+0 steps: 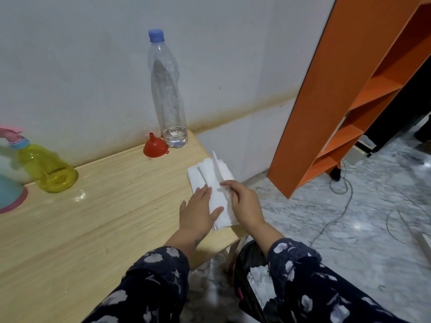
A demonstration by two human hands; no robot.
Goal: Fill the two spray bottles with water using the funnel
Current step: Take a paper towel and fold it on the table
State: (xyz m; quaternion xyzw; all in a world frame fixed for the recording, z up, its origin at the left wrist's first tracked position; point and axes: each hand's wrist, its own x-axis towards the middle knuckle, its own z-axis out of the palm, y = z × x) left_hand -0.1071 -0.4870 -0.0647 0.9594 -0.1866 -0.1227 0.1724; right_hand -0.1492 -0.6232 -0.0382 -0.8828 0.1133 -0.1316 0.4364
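Spray bottles stood at the left edge of the bench point(93, 206): a yellow spray bottle point(47, 167) with a pink-and-blue trigger head, upright near the wall, and a blue spray bottle point(9, 194) with a pink base, cut off by the frame's left side, just beside it. Orange shelf unit point(345, 94) leaned large on the right, off the bench, over a marbled floor point(349, 229). Clear water bottle point(169, 94), blue cap on, stood at the bench's far right corner against the wall, only a little water in its bottom. Stack of white paper tissues point(210, 180) lay along the right edge. Left hand point(198, 210) rested flat on the stack, fingers straight. Right hand point(242, 203) pinched the top sheet, fingers curled, lifting its edge. Red funnel point(155, 146) sat mouth-down, spout up, touching the water bottle's base on its left side.
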